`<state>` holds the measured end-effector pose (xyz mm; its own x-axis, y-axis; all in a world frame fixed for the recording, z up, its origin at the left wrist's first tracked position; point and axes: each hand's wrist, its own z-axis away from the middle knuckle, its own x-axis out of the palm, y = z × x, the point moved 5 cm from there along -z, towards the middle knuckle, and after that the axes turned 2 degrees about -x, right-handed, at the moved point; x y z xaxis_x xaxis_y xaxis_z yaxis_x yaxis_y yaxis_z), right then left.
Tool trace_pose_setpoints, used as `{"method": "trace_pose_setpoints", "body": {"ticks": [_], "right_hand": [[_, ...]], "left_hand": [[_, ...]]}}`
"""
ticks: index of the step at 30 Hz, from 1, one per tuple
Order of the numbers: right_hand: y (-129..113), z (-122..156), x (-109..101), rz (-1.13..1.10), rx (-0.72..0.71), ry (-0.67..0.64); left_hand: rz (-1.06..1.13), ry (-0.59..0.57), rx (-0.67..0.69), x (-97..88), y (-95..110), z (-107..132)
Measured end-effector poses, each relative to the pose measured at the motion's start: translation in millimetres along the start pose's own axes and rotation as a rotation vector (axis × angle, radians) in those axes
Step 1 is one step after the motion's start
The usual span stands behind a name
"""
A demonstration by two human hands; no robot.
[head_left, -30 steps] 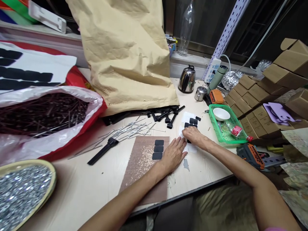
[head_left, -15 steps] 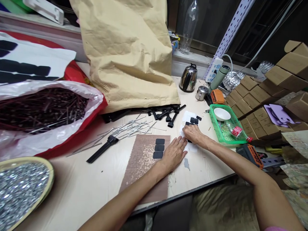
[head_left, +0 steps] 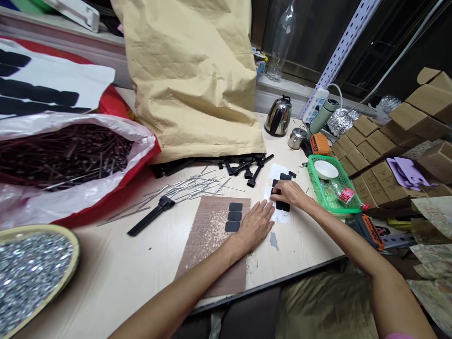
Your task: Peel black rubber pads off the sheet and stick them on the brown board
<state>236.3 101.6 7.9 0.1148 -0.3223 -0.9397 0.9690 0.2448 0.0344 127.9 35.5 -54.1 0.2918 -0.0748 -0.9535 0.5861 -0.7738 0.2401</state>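
Note:
My right hand (head_left: 289,194) sits on a white backing sheet (head_left: 280,215), its fingertips curled over a black adhesive pad (head_left: 275,188). More black pads (head_left: 283,205) lie on that sheet, partly under the hand. My left hand (head_left: 255,226) rests flat beside it with fingers spread, holding nothing, on the edge of a brown speckled sheet (head_left: 208,249). Several black pads (head_left: 233,216) stand in a column on that sheet, just left of my left fingers.
A black plastic handle (head_left: 151,216) and loose metal rods (head_left: 187,188) lie left, with black plastic parts (head_left: 243,165) along a paper sack (head_left: 190,80). A green basket (head_left: 334,186), kettle (head_left: 278,117), cardboard boxes (head_left: 370,146), dark rods in a bag (head_left: 63,157) and a tray of metal bits (head_left: 33,278) surround the table.
My right hand has shifted slightly up and right, uncovering more of the black pads below it. My left hand has barely moved, and the whole view has tilted a little.

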Motion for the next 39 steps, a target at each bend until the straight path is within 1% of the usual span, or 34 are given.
{"method": "trace_pose_setpoints", "body": {"ticks": [4, 7, 10, 13, 16, 19, 21, 22, 23, 24, 26, 27, 28, 29, 30, 31, 33, 35, 37, 39], "right_hand": [[-6, 0, 4, -0.005, -0.009, -0.007], [-9, -3, 7, -0.009, 0.031, 0.016], [-4, -6, 6, -0.045, 0.087, 0.068], [13, -10, 1, -0.119, 0.143, 0.117], [37, -10, -8, -0.212, 0.197, 0.156], [58, -2, -21, -0.300, 0.239, 0.202], [64, 8, -28, -0.351, 0.242, 0.269], [62, 14, -33, -0.368, 0.214, 0.346], [57, 22, -37, -0.371, 0.158, 0.452], [49, 31, -40, -0.353, 0.075, 0.574], [24, 52, -42, -0.240, -0.144, 0.811], [9, 63, -39, -0.151, -0.254, 0.893], [-6, 73, -35, -0.059, -0.355, 0.953], [-19, 82, -30, 0.023, -0.447, 0.998], [-31, 89, -25, 0.089, -0.526, 1.035], [-41, 95, -20, 0.136, -0.592, 1.060], [-54, 103, -13, 0.171, -0.689, 1.082], [-63, 106, -4, 0.159, -0.749, 1.058], [-71, 105, 6, 0.127, -0.791, 0.966], [-81, 102, 19, 0.081, -0.809, 0.811]], "left_hand": [[0.012, -0.011, -0.007, -0.3, 0, 0], [0.022, -0.017, -0.005, -0.7, 1, 0], [0.030, -0.022, -0.008, -0.4, 0, -1], [0.051, -0.029, -0.013, 0.0, -1, -1], [0.101, -0.036, -0.017, -0.5, -1, -1], [0.195, -0.066, -0.041, -1.7, 0, -1], [0.318, -0.073, -0.072, -5.9, -1, -2], [0.411, -0.058, -0.104, -10.2, -3, -3], [0.528, -0.026, -0.158, -16.2, -7, -4], [0.669, 0.027, -0.243, -23.5, -13, -4], [1.009, 0.153, -0.495, -37.9, -31, 1], [1.189, 0.194, -0.645, -42.9, -39, 6], [1.360, 0.188, -0.776, -45.9, -45, 11], [1.507, 0.130, -0.875, -47.7, -47, 17], [1.616, 0.046, -0.937, -49.5, -47, 22], [1.691, -0.052, -0.964, -51.1, -45, 28], [1.758, -0.211, -0.960, -53.6, -41, 40], [1.789, -0.294, -0.947, -54.3, -38, 54], [1.807, -0.298, -0.958, -54.5, -36, 68], [1.768, -0.255, -0.985, -55.2, -35, 81]]}}
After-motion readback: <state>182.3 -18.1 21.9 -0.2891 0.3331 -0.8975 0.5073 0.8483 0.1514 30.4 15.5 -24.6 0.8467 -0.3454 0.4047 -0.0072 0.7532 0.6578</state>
